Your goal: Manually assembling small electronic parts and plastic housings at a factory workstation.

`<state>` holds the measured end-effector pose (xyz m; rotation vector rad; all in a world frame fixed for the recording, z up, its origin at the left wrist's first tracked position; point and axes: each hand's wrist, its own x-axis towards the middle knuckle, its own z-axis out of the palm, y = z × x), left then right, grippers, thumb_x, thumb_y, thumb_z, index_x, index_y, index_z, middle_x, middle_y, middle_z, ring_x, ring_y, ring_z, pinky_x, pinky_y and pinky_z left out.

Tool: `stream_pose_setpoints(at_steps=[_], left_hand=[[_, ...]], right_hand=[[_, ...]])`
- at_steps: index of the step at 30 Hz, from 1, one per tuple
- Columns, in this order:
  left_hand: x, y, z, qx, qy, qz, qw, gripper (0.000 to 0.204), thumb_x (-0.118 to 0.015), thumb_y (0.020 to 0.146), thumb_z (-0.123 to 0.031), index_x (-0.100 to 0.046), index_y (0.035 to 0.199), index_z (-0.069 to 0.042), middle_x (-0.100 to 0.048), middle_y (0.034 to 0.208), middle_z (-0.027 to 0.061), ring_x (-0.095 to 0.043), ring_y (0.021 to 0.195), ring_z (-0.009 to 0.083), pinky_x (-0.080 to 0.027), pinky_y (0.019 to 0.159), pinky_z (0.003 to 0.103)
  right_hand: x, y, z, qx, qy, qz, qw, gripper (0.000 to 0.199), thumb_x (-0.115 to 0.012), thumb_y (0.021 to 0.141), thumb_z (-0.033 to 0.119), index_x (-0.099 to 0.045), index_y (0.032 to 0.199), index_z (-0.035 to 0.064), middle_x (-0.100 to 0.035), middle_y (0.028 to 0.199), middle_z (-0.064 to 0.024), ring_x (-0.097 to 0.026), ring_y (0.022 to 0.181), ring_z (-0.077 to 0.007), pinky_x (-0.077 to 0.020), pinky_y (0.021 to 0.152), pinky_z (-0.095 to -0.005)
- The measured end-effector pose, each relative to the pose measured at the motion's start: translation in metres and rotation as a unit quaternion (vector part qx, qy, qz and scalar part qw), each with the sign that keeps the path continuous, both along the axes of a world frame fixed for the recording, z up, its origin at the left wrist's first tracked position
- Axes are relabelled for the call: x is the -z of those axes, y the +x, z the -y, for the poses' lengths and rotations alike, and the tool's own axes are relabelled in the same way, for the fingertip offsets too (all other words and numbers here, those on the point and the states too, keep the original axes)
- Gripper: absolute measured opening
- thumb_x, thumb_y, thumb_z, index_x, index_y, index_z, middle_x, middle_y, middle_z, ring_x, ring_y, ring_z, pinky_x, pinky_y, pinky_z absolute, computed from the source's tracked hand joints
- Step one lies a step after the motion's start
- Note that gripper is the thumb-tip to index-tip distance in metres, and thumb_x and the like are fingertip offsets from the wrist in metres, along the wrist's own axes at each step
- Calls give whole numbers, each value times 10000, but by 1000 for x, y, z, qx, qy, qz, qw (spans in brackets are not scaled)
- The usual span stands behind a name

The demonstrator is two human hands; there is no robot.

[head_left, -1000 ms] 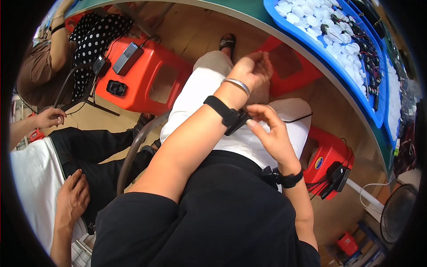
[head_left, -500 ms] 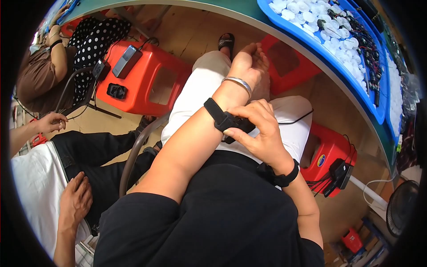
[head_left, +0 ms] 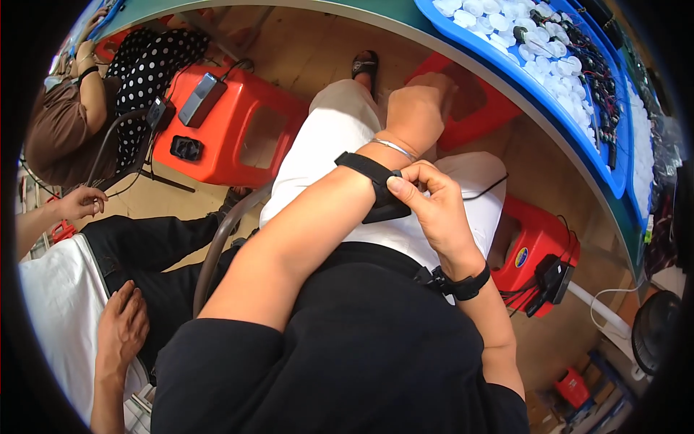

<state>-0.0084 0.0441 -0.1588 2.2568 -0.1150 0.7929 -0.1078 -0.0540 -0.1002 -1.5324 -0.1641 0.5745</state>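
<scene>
My left forearm lies diagonally above my lap, with a silver bangle [head_left: 392,147] at the wrist. A black strap [head_left: 367,168] with a dark module hanging at its underside wraps the forearm below the bangle. My right hand [head_left: 439,206] is closed, thumb and fingers pinching the strap's edge. Past the bangle, my left hand [head_left: 418,112] shows its back, bent at the wrist; its fingers are turned away and smeared by motion. Another black wristband [head_left: 470,286] with a small device sits on my right wrist.
Over the green table's edge [head_left: 376,18], blue trays [head_left: 614,181] hold white translucent pieces and dark wired parts. A red stool [head_left: 224,137] with black devices stands left; another red stool [head_left: 531,253] stands right. A seated person's hand [head_left: 123,322] is at left. A black fan [head_left: 654,333] stands right.
My left forearm has rolled so the back of the hand faces up, where the palm side showed before. My right hand has shifted slightly right and pinches the strap; the module swung underneath.
</scene>
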Motion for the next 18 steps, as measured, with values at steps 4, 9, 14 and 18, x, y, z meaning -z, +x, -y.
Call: stream_pose_setpoints(at_steps=[4, 9, 14, 18], left_hand=[[6, -2, -5, 115, 263, 2, 958, 152, -621, 712, -148, -644, 856, -103, -671, 813, 60, -647, 765, 243, -494, 629, 381], [25, -16, -12, 230, 406, -14, 884, 135, -605, 723, -180, -668, 804, -94, -675, 809, 50, -645, 814, 232, -491, 679, 360], [2, -12, -15, 81, -26, -365, 927, 126, -582, 836, -84, -699, 881, -71, -680, 824, 84, -642, 781, 243, -502, 677, 355], [21, 10, -46, -59, -901, -313, 294, 121, -506, 920, -75, -623, 911, -49, -594, 720, 58, -555, 603, 150, -484, 571, 269]], right_hand=[[7, -3, -5, 37, 82, -134, 987, 201, -710, 854, 178, -646, 823, -10, -583, 787, 22, -489, 731, -42, -392, 680, -197], [8, 2, -10, 12, 62, -140, 988, 181, -693, 864, 176, -660, 892, 1, -630, 807, -6, -538, 753, -66, -422, 727, -215], [-2, 15, -8, 57, 25, -26, 998, 163, -665, 883, 156, -665, 962, 14, -639, 830, -9, -552, 759, -72, -437, 693, -206], [2, 24, 14, 144, 17, 32, 989, 254, -610, 935, 178, -601, 1113, -4, -630, 970, -33, -581, 875, -85, -461, 802, -235]])
